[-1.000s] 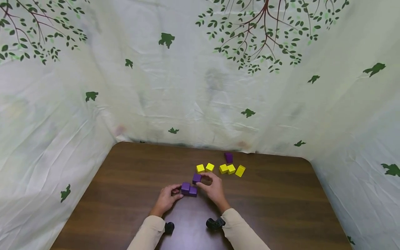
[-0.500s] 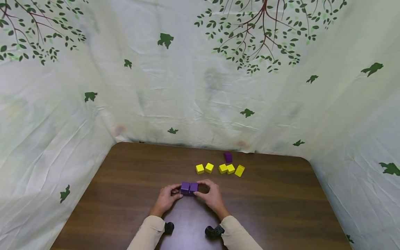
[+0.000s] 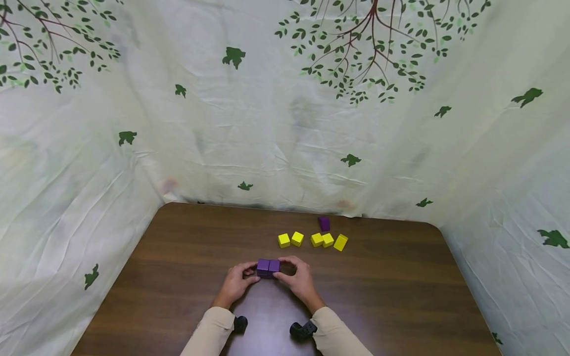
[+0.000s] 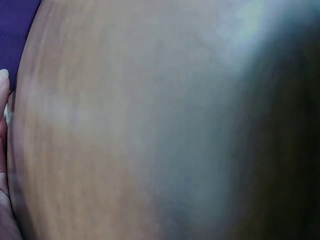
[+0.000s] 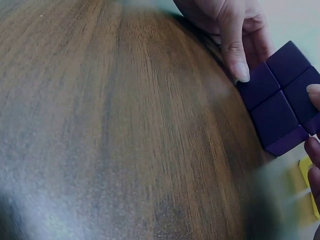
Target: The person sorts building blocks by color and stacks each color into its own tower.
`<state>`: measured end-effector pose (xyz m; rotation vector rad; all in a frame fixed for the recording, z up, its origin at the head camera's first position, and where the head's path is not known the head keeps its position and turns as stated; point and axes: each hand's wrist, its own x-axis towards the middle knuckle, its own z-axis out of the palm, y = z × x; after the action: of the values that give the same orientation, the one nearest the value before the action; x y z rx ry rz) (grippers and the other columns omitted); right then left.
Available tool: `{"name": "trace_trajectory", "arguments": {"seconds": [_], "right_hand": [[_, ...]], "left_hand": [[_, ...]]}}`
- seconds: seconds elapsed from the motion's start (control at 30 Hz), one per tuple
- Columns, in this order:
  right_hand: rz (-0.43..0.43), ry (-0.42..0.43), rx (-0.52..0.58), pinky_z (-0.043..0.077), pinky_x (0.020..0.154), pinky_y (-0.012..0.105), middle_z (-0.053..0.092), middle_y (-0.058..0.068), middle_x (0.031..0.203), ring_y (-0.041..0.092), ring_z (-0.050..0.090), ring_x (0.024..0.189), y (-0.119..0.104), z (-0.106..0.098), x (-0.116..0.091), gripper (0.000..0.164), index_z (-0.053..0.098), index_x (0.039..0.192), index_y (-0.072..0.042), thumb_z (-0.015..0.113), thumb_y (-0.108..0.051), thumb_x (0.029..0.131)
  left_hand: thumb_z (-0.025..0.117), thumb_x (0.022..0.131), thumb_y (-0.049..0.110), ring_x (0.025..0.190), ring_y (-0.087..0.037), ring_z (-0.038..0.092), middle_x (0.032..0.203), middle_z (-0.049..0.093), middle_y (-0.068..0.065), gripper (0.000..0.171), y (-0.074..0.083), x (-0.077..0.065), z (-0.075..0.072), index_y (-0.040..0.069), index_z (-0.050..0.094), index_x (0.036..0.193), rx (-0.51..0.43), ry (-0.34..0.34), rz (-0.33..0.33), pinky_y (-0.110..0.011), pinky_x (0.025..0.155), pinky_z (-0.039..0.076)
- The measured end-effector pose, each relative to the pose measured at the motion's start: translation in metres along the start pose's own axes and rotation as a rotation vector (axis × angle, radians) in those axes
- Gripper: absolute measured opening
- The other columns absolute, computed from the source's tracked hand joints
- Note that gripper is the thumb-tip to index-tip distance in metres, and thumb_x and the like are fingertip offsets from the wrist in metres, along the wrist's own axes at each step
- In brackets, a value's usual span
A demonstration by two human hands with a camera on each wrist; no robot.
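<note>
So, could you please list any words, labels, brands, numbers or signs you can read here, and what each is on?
There are none that I can read.
Stacked purple blocks and yellow blocks: no lettering visible.
Cloth backdrop: printed branches and leaves, no legible text.
Black wrist devices: any marking is too small to read.

The stacked blocks (image 3: 263, 267) and the lone far block (image 3: 324, 224) are showing purple, the row of blocks (image 3: 316, 240) yellow; brown wood grain is streaking the surface (image 3: 392, 287), perhaps greyish in the blurred left wrist view; green leaves (image 3: 233, 56) and reddish-brown branches (image 3: 373, 16) are patterning the whitish cloth (image 3: 276, 123)
</note>
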<state>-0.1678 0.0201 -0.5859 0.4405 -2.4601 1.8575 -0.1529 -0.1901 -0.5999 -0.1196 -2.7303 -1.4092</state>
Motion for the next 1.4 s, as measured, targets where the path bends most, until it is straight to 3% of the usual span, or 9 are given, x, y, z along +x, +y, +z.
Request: {"name": "trace_trajectory", "arguments": {"seconds": [0.2,0.37,0.6,0.63,0.73,0.83,0.93,1.13,1.4], "right_hand": [[-0.001,0.002,0.013,0.047,0.087,0.054,0.067,0.02,0.104,0.041,0.062,0.098,0.001,0.004,0.001,0.038,0.066,0.112,0.004,0.079,-0.001,0.076],[0.017,-0.002,0.015,0.052,0.085,0.043,0.068,0.017,0.103,0.034,0.065,0.095,0.003,0.004,-0.001,0.042,0.064,0.114,0.004,0.08,-0.005,0.076],[0.069,-0.068,0.12,0.044,0.089,0.058,0.061,0.033,0.111,0.05,0.057,0.102,-0.031,-0.018,-0.01,0.046,0.056,0.119,0.015,0.074,0.007,0.077],[0.075,-0.062,0.124,0.046,0.088,0.056,0.061,0.034,0.111,0.05,0.057,0.102,-0.029,-0.021,-0.01,0.045,0.056,0.119,0.015,0.073,0.007,0.078],[0.093,-0.003,0.156,0.052,0.083,0.04,0.062,0.033,0.107,0.044,0.061,0.096,-0.019,-0.034,-0.007,0.037,0.058,0.116,0.015,0.07,0.005,0.083],[0.121,0.105,0.172,0.051,0.075,0.022,0.066,0.028,0.103,0.027,0.065,0.088,-0.001,-0.051,0.002,0.032,0.061,0.112,0.014,0.07,-0.001,0.086],[0.131,0.24,0.146,0.049,0.071,0.017,0.068,0.02,0.096,0.013,0.063,0.08,0.015,-0.07,0.016,0.03,0.064,0.108,0.011,0.073,-0.007,0.085],[0.12,0.465,0.042,0.047,0.07,0.018,0.068,0.016,0.093,0.018,0.06,0.082,0.022,-0.098,0.043,0.025,0.069,0.103,0.004,0.074,-0.013,0.085],[0.139,0.498,-0.114,0.048,0.083,0.039,0.069,0.017,0.1,0.031,0.062,0.093,0.028,-0.112,0.073,0.027,0.069,0.106,0.0,0.075,-0.015,0.085]], "left_hand": [[0.08,0.074,0.002,0.08,-0.018,0.059,0.086,0.066,-0.004,0.036,-0.001,0.0,-0.001,-0.001,0.07,0.109,-0.001,0.01,0.014,-0.032,0.074,0.05],[0.08,0.074,0.003,0.08,-0.019,0.06,0.085,0.066,-0.004,0.036,-0.003,0.0,0.0,-0.001,0.07,0.108,0.001,0.009,0.016,-0.033,0.075,0.049],[0.081,0.073,0.003,0.081,-0.022,0.06,0.085,0.066,-0.006,0.037,-0.003,0.0,0.0,-0.002,0.07,0.108,-0.005,0.005,0.015,-0.034,0.075,0.049],[0.081,0.074,0.003,0.081,-0.022,0.06,0.085,0.066,-0.006,0.037,-0.003,0.0,0.0,-0.002,0.07,0.108,-0.003,0.004,0.015,-0.034,0.075,0.049],[0.08,0.074,0.004,0.081,-0.021,0.06,0.085,0.066,-0.006,0.037,-0.002,0.0,0.0,-0.002,0.07,0.109,0.0,-0.001,0.007,-0.034,0.076,0.048],[0.081,0.074,0.004,0.081,-0.022,0.061,0.085,0.067,-0.006,0.037,-0.002,0.001,0.001,-0.002,0.07,0.109,-0.003,-0.001,0.012,-0.034,0.077,0.049],[0.081,0.074,0.004,0.081,-0.022,0.061,0.086,0.068,-0.007,0.038,-0.002,0.002,0.0,-0.003,0.069,0.109,-0.004,0.0,0.017,-0.034,0.076,0.049],[0.08,0.074,0.005,0.08,-0.02,0.06,0.086,0.067,-0.006,0.037,0.0,0.004,-0.001,-0.002,0.07,0.109,0.007,0.007,0.019,-0.035,0.076,0.049],[0.08,0.075,0.004,0.082,-0.019,0.06,0.087,0.067,-0.006,0.037,0.002,0.003,0.0,-0.002,0.069,0.11,-0.007,-0.005,-0.014,-0.034,0.077,0.049]]}}
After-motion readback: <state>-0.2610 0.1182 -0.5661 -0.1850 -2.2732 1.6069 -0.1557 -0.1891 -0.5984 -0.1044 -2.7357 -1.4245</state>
